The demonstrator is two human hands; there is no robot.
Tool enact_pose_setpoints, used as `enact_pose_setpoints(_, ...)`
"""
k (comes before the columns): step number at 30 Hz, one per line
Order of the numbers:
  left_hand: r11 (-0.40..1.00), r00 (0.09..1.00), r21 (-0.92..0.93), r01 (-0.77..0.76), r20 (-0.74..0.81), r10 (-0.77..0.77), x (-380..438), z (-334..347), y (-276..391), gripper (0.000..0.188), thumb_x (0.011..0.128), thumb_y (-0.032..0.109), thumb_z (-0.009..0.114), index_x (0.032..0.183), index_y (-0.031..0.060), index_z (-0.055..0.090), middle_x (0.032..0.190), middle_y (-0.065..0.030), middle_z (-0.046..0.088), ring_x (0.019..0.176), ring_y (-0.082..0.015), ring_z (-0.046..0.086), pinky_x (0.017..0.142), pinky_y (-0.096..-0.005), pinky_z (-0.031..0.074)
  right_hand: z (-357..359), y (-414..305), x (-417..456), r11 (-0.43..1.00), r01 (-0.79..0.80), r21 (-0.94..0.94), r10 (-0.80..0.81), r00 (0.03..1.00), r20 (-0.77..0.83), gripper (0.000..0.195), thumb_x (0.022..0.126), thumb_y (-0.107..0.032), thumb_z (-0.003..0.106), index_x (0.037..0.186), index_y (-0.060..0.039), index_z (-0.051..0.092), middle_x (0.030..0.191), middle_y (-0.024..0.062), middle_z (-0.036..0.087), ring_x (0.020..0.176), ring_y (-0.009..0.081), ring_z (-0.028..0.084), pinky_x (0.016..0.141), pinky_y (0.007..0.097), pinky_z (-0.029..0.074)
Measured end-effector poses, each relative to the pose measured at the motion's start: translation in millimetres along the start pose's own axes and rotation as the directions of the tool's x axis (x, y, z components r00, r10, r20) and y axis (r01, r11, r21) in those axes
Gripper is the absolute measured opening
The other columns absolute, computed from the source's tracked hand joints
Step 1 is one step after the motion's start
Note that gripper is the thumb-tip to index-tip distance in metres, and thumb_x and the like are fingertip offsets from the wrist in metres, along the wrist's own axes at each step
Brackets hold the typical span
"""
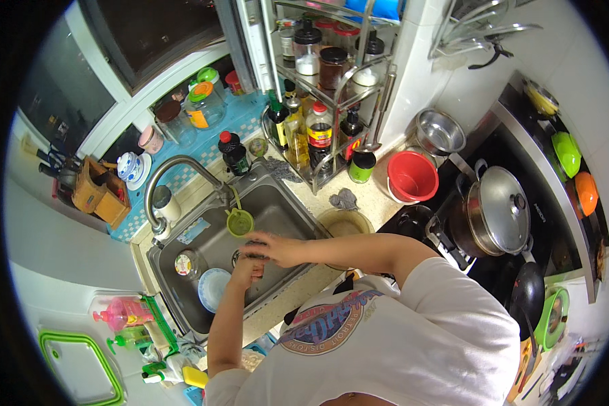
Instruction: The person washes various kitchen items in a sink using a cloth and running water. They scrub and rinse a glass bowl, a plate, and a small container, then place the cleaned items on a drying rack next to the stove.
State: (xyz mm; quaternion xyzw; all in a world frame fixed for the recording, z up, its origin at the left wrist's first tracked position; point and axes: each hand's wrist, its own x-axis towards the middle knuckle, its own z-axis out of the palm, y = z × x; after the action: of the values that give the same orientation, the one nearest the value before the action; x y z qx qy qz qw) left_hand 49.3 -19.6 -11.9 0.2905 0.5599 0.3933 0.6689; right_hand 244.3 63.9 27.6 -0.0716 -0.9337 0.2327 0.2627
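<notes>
Over the steel sink (pixel 289 213), both hands meet at a small dark object (pixel 256 248), too blurred to name. My left hand (pixel 247 271) is below it with fingers curled around it. Across its top lies my right hand (pixel 279 249), blurred, with fingers stretched out; whether they grip it is unclear. A green strainer (pixel 240 223) hangs by a strap from the faucet base, just above the hands. In the sink's left part are a clear container with a label (pixel 187 264) and a blue-and-white bowl (pixel 214 289). The curved faucet (pixel 175 161) reaches over the left rim.
Right of the sink are a round yellowish basin (pixel 345 223), a gray rag (pixel 344 199) and a red bucket (pixel 412 175). A rack (pixel 315 185) holds bottles and jars. A lidded pot (pixel 502 210) stands on the stove. Soap bottles (pixel 127 314) sit at lower left.
</notes>
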Motion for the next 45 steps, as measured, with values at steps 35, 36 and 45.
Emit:
enact_pose_setpoints(35, -0.08, 0.652, 0.967, -0.242, 0.223, 0.724, 33.5, -0.8, -85.7, 0.031, 0.072, 0.025, 0.065, 0.088, 0.006, 0.047, 0.063, -0.0106, 0.062, 0.056, -0.0295, 0.063, 0.048, -0.0383, 0.049, 98.7, 44.6, 14.0, 0.435, -0.895, -0.101, 0.456, 0.122, 0.882, 0.037, 0.063, -0.004, 0.073, 0.096, -0.0074, 0.059, 0.062, 0.0077, 0.056, 0.052, 0.0215, 0.054, 0.044, 0.0371, 0.042)
enact_pose_setpoints(36, -0.088, 0.652, 0.97, -0.227, 0.218, 0.727, 32.7, 4.6, -81.5, 0.029, 0.073, 0.023, 0.064, 0.088, 0.006, 0.046, 0.064, -0.0105, 0.062, 0.056, -0.0299, 0.064, 0.048, -0.038, 0.05, 94.9, 46.4, 9.1, 0.387, -0.922, -0.027, 0.462, 0.168, 0.871, 0.038, 0.063, -0.005, 0.074, 0.098, -0.0066, 0.059, 0.066, 0.0078, 0.058, 0.055, 0.0205, 0.055, 0.046, 0.036, 0.043)
enact_pose_setpoints(45, 0.553, 0.565, 0.52, -0.651, -0.154, 0.811, 1.1, -0.2, -50.6, 0.067, 0.071, 0.024, 0.08, 0.12, 0.0078, 0.037, 0.096, -0.0126, 0.051, 0.066, -0.0172, 0.052, 0.059, -0.0332, 0.047, 42.0, 19.1, 5.2, 0.348, -0.67, 0.656, 0.583, 0.702, 0.409, 0.049, 0.077, 0.0, 0.071, 0.123, -0.0006, 0.054, 0.105, 0.0087, 0.062, 0.086, 0.0142, 0.061, 0.077, 0.0258, 0.05)
